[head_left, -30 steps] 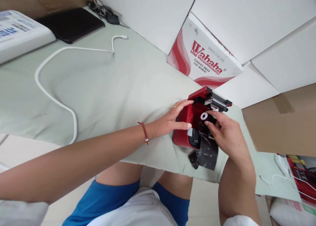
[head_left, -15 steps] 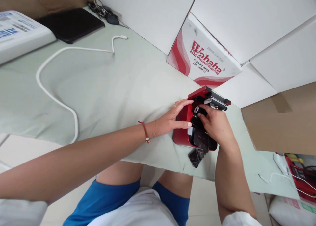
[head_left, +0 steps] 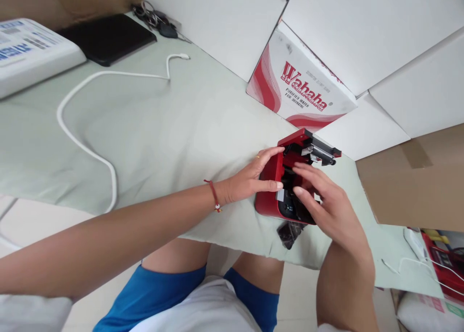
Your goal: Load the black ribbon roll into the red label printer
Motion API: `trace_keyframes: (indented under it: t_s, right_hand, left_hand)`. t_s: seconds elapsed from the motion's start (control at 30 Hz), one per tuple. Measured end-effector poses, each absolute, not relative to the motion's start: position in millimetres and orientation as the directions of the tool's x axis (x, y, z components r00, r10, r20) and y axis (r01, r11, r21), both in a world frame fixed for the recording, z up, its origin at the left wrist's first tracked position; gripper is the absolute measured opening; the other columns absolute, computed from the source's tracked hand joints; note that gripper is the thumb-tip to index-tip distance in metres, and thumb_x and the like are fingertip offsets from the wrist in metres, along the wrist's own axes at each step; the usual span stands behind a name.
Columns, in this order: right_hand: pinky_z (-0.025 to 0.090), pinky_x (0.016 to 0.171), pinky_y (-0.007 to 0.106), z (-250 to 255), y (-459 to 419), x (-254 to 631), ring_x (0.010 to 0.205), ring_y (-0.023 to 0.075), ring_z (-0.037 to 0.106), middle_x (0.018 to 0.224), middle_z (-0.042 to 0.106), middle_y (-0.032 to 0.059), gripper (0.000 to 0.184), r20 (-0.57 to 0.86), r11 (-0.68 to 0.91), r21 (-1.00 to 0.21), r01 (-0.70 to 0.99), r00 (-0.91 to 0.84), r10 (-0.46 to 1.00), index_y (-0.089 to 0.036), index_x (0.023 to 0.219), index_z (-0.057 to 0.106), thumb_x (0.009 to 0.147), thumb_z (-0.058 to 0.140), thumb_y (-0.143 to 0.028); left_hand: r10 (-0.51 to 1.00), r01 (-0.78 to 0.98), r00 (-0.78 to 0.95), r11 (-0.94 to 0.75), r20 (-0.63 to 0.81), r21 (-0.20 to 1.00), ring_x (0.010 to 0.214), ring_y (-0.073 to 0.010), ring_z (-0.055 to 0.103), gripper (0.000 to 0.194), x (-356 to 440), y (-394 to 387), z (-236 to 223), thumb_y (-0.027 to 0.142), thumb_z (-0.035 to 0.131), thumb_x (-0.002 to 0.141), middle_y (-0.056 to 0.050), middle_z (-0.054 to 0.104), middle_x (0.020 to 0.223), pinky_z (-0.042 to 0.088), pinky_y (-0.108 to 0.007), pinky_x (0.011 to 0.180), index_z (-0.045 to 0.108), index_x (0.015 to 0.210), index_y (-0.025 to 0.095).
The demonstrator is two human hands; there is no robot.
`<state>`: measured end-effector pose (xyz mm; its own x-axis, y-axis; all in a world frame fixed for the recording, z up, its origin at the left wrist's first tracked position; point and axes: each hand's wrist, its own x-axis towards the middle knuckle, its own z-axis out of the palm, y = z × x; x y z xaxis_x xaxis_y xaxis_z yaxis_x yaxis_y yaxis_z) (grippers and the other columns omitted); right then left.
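Note:
A red box-shaped machine (head_left: 267, 200), which looks like a label printer, stands with its lid (head_left: 319, 151) raised and a black interior showing. My left hand (head_left: 259, 175) rests against its left side. The thumb and fingers there are spread along the rim of the opening. Over the right part of the opening is my right hand (head_left: 331, 201), its thumb and fingers apart. A small white spot shows between them, partly hidden. Crumpled black film (head_left: 289, 234) hangs at the machine's front edge. Much of the inside is covered by my right hand.
A white cable (head_left: 87, 148) curves across the green tablecloth (head_left: 203, 114). At the back left are a white box (head_left: 36, 51), a black flat object (head_left: 108, 38) and keys (head_left: 155, 20). Behind the machine stand a Wahaha carton (head_left: 300, 88) and a brown carton (head_left: 413, 177).
My right hand has drawn back to the right and opened its fingers. The black roll with a pale core that it was touching no longer shows. My left hand stays put.

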<state>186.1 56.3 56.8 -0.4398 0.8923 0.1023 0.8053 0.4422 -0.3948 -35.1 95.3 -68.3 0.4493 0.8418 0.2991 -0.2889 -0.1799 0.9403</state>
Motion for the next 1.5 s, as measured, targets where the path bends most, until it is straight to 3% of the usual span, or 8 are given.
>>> trace_keyframes:
  t_s: [0.1, 0.23, 0.43, 0.77, 0.9, 1.07, 1.3, 1.5]
  right_hand:
    - [0.061, 0.110, 0.044, 45, 14, 198, 0.131, 0.0249, 0.074, 0.140, 0.080, 0.0068, 0.037, 0.232, 0.519, -0.387, 0.762, -0.464, 0.855, -0.032, 0.145, 0.070, 0.110, 0.062, -0.026]
    - [0.056, 0.120, 0.054, 7, -30, 201, 0.147, 0.0301, 0.065, 0.153, 0.073, 0.0108, 0.054, 0.405, 0.595, -0.206, 0.777, -0.486, 0.774, -0.029, 0.158, 0.062, 0.105, 0.067, -0.018]
    - [0.054, 0.123, 0.054, -21, -47, 190, 0.144, 0.0271, 0.068, 0.145, 0.078, 0.0123, 0.063, 0.571, 0.555, -0.155, 0.818, -0.384, 0.726, -0.026, 0.160, 0.060, 0.101, 0.065, -0.003]
    - [0.055, 0.118, 0.053, -32, -44, 184, 0.142, 0.0272, 0.067, 0.143, 0.078, 0.0107, 0.059, 0.629, 0.532, -0.204, 0.822, -0.307, 0.714, -0.029, 0.156, 0.062, 0.102, 0.062, -0.005]
    - [0.057, 0.112, 0.054, -36, -46, 181, 0.139, 0.0303, 0.066, 0.139, 0.077, 0.0104, 0.056, 0.668, 0.467, -0.198, 0.862, -0.231, 0.708, -0.032, 0.152, 0.065, 0.102, 0.062, -0.006]
    - [0.059, 0.107, 0.051, -35, -39, 181, 0.127, 0.0286, 0.067, 0.128, 0.077, 0.0094, 0.056, 0.687, 0.501, -0.204, 0.841, -0.241, 0.685, -0.032, 0.147, 0.067, 0.100, 0.061, -0.004]
    - [0.059, 0.100, 0.045, -32, -32, 178, 0.115, 0.0253, 0.069, 0.123, 0.076, 0.0076, 0.056, 0.695, 0.518, -0.222, 0.826, -0.239, 0.678, -0.032, 0.144, 0.068, 0.098, 0.062, -0.001]
    - [0.059, 0.101, 0.047, -33, -35, 179, 0.119, 0.0264, 0.067, 0.126, 0.073, 0.0085, 0.056, 0.684, 0.500, -0.211, 0.840, -0.238, 0.690, -0.033, 0.145, 0.067, 0.099, 0.062, -0.002]
  left_hand:
    - [0.846, -0.321, 0.416, -0.205, 0.333, 0.924, 0.173, -0.0376, 0.025, 0.098, -32, 97, -71, 0.050, 0.081, 0.093, -0.012, 0.025, 0.186, 0.019, -0.063, 0.143, 0.028, 0.174, 0.034]
    - [0.876, -0.313, 0.367, -0.201, 0.313, 0.928, 0.177, -0.0361, 0.018, 0.097, -30, 105, -72, 0.059, 0.073, 0.099, -0.011, 0.013, 0.191, 0.015, -0.062, 0.144, 0.021, 0.177, 0.033]
    - [0.906, -0.179, 0.256, -0.298, 0.336, 0.938, 0.171, -0.0296, 0.035, 0.066, -24, 117, -40, 0.063, 0.051, 0.111, -0.011, 0.043, 0.180, 0.022, -0.050, 0.144, 0.050, 0.165, 0.025]
    - [0.832, 0.045, 0.118, -0.549, 0.541, 0.835, 0.110, -0.0256, 0.076, 0.057, -15, 104, -4, 0.061, 0.039, 0.115, -0.011, 0.083, 0.114, 0.057, -0.043, 0.106, 0.077, 0.111, 0.020]
    - [0.720, 0.082, 0.298, -0.673, 0.626, 0.735, 0.127, -0.0281, 0.078, 0.052, -26, 87, -31, 0.057, 0.040, 0.115, -0.010, 0.087, 0.123, 0.050, -0.051, 0.122, 0.081, 0.110, 0.025]
    - [0.716, 0.118, 0.320, -0.679, 0.620, 0.724, 0.132, -0.0280, 0.078, 0.049, -34, 85, -49, 0.048, 0.039, 0.115, -0.007, 0.087, 0.128, 0.038, -0.057, 0.131, 0.084, 0.113, 0.029]
    - [0.679, 0.134, 0.347, -0.719, 0.647, 0.682, 0.129, -0.0293, 0.079, 0.036, -34, 92, -54, 0.042, 0.049, 0.108, -0.008, 0.087, 0.125, 0.040, -0.057, 0.128, 0.082, 0.112, 0.029]
    - [0.640, -0.041, 0.391, -0.706, 0.662, 0.707, 0.133, -0.0309, 0.074, 0.021, -33, 92, -51, 0.036, 0.063, 0.103, -0.009, 0.084, 0.130, 0.045, -0.056, 0.128, 0.079, 0.116, 0.028]
